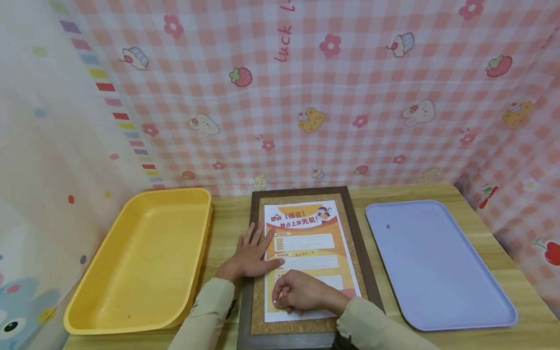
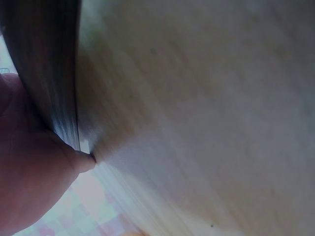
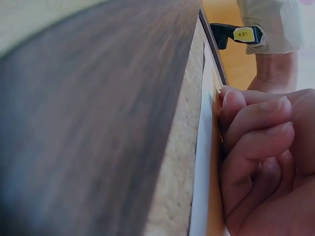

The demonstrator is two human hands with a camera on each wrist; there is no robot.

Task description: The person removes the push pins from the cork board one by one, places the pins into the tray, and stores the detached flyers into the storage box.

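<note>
An orange and white printed poster (image 1: 306,243) lies on a cork board (image 1: 258,311) with a dark wooden frame (image 1: 365,253). Small pale thumbtacks show at its top left (image 1: 277,216) and top right (image 1: 329,210). My left hand (image 1: 251,256) rests with spread fingers across the frame's left side, fingertips and thumb over the poster's edge. At the poster's lower left corner, my right hand (image 1: 302,291) pinches a small white thumbtack (image 1: 274,302) between thumb and curled index finger. In the right wrist view the fingertips (image 3: 234,101) are right at the poster surface.
A deep yellow tray (image 1: 131,262) stands to the left of the board. On the right lies a shallow lilac tray (image 1: 446,272) with one tiny dark item (image 1: 387,226) near its far left corner. A checked pink curtain (image 1: 280,97) hangs behind the wooden table (image 1: 229,209).
</note>
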